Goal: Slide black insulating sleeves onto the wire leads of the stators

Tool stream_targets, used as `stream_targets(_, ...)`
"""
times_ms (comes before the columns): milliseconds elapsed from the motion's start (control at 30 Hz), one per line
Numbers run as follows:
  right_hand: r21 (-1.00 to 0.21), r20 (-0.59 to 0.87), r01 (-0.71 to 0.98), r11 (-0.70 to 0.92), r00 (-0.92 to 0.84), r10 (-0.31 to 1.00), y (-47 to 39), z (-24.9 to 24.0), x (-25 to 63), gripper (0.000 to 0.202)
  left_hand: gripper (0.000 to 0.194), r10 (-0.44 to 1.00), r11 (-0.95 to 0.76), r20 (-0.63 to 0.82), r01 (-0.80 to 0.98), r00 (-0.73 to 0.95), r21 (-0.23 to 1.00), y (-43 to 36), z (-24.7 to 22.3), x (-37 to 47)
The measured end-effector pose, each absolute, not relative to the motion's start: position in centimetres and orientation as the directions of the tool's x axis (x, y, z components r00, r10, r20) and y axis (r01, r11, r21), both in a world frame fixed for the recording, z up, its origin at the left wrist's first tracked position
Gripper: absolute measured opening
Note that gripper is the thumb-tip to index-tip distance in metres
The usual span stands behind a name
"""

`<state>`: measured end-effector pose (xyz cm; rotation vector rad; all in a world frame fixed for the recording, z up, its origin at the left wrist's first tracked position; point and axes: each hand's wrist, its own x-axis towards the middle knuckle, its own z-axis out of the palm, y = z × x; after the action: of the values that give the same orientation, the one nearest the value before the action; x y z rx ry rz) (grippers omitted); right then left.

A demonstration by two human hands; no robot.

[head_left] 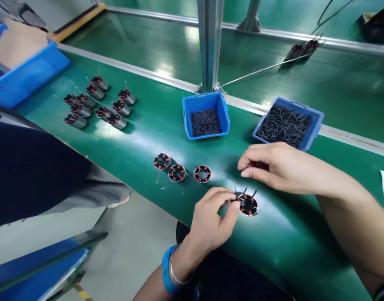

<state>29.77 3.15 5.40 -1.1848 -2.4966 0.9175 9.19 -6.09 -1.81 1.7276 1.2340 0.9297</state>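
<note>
A motor stator (pixel 248 205) with copper windings stands upright on the green bench, with black tubes sticking up from its rim. My left hand (pixel 212 215) is closed at the stator's left edge. Thumb and forefinger pinch a small black tube (pixel 236 195) there, mostly covered by the fingertips. Above and to the right, my right hand (pixel 273 163) hovers with thumb and fingers drawn together; whatever lies between them is hidden. Close by on the left stand a single stator (pixel 202 174) and two more stators (pixel 177 172) with thin wire leads.
Behind my hands are a blue bin (pixel 186 119) of small black pieces and another blue bin (pixel 319 121) of longer black tubes. Several stators (pixel 116 120) stand at the far left. A metal post (pixel 209 46) rises behind. Another person's dark clothing (pixel 29 171) shows at left.
</note>
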Motion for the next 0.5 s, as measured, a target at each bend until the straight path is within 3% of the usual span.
stream_targets(67, -0.631, -0.066, 0.622, 0.464, -0.638, 0.767, 3.4, 4.8, 29.9, 0.015, 0.016, 0.948, -0.316, 0.248, 0.487, 0.2, 0.814, -5.8, -1.1, 8.0)
stream_targets(133, -0.637, -0.097, 0.629, 0.445, -0.639, 0.763, 3.7, 3.9, 29.4, 0.016, 0.028, 0.902, -0.415, 0.383, 0.648, 0.2, 0.639, -4.8, -0.6, 6.6)
stream_targets(233, -0.65, -0.206, 0.657, 0.382, -0.637, 0.743, 4.5, 2.7, 28.1, 0.017, 0.053, 0.863, -0.503, 0.296, 0.746, 0.409, 0.435, -2.6, -0.6, 5.2)
stream_targets(367, -0.66, -0.372, 0.678, 0.323, -0.669, 0.644, 5.6, 1.7, 27.0, 0.026, 0.047, 0.885, -0.466, 0.214, 0.774, 0.414, 0.429, -1.2, -1.4, 5.8)
stream_targets(500, -0.629, -0.401, 0.703, 0.332, -0.659, 0.637, 5.8, 1.9, 27.8, 0.012, 0.049, 0.904, -0.419, 0.193, 0.704, 0.382, 0.573, -1.7, -1.6, 7.5)
